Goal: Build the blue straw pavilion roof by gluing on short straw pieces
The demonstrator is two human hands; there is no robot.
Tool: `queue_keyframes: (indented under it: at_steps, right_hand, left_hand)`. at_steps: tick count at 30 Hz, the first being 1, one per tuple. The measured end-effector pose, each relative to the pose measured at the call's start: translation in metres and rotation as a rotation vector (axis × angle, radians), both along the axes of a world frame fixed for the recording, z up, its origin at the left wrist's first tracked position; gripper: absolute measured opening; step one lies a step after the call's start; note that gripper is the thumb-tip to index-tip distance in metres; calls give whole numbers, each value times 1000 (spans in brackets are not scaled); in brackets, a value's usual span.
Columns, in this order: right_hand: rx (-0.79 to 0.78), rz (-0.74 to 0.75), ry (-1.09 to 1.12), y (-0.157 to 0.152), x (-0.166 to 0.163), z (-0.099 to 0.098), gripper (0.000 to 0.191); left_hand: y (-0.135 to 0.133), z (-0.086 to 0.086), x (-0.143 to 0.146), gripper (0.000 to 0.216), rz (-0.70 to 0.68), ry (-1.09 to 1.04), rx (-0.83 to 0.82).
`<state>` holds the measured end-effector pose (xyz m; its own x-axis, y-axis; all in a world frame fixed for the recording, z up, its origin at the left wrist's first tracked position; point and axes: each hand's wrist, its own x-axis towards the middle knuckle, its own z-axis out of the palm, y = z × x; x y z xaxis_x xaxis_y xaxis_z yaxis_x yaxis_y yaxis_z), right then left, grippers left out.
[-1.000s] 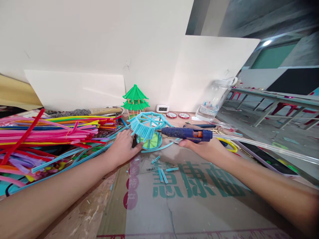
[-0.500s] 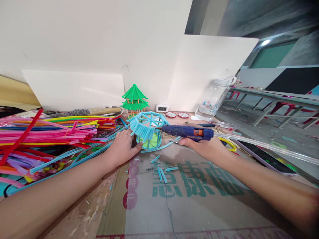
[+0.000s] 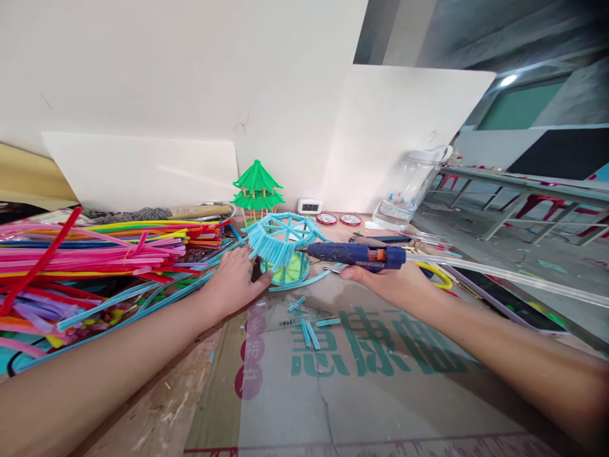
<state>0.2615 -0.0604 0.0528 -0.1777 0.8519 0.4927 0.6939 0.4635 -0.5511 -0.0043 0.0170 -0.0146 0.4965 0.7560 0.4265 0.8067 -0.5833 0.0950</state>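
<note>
A light-blue pipe-cleaner pavilion point(image 3: 283, 244) with a fringed roof and a green round base stands on the table. My left hand point(image 3: 233, 282) rests against its left side, thumb at the base and fingers spread on the table. My right hand point(image 3: 387, 282) grips a dark-blue glue gun point(image 3: 356, 253), held level with its nozzle pointing left at the pavilion's roof edge. Short cut blue pieces point(image 3: 309, 327) lie on the cardboard just in front.
A big heap of coloured pipe cleaners point(image 3: 90, 260) fills the left. A finished green pavilion point(image 3: 257, 187), a small clock point(image 3: 309, 206), two round tins point(image 3: 339, 219) and a clear jar point(image 3: 409, 190) stand at the back. Printed cardboard point(image 3: 371, 381) covers the front.
Almost nothing has moved; the glue gun's nozzle stays at the roof's right edge with only slight shifts, and my left hand stays at the pavilion's base.
</note>
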Motion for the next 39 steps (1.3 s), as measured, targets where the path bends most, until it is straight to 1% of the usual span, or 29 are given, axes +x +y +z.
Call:
queue_keyframes:
  at_steps: [3, 9, 14, 19, 21, 25, 31, 39]
  right_hand:
    - [-13, 2, 14, -1, -3, 2, 20]
    - [-39, -65, -87, -1, 1, 1, 28]
    - [-76, 16, -55, -2, 5, 0, 29]
    - [-27, 105, -31, 0, 7, 0, 25]
    - [-26, 105, -41, 0, 7, 0, 26]
    - [-46, 59, -56, -3, 7, 1, 28]
    - [-21, 40, -64, -3, 6, 0, 25]
    - [-53, 120, -18, 3, 6, -4, 28]
  left_hand:
    - [-1, 1, 0, 35, 2, 1, -4]
    - [-1, 1, 0, 34, -2, -6, 1]
    - [0, 0, 0, 36, -13, -12, 7]
    - [0, 0, 0, 36, -11, -13, 11]
    - [0, 0, 0, 36, -8, -8, 11]
    - [0, 0, 0, 35, -4, -4, -1]
    - [0, 1, 0, 37, -7, -5, -3]
    - [0, 0, 0, 38, -12, -11, 3]
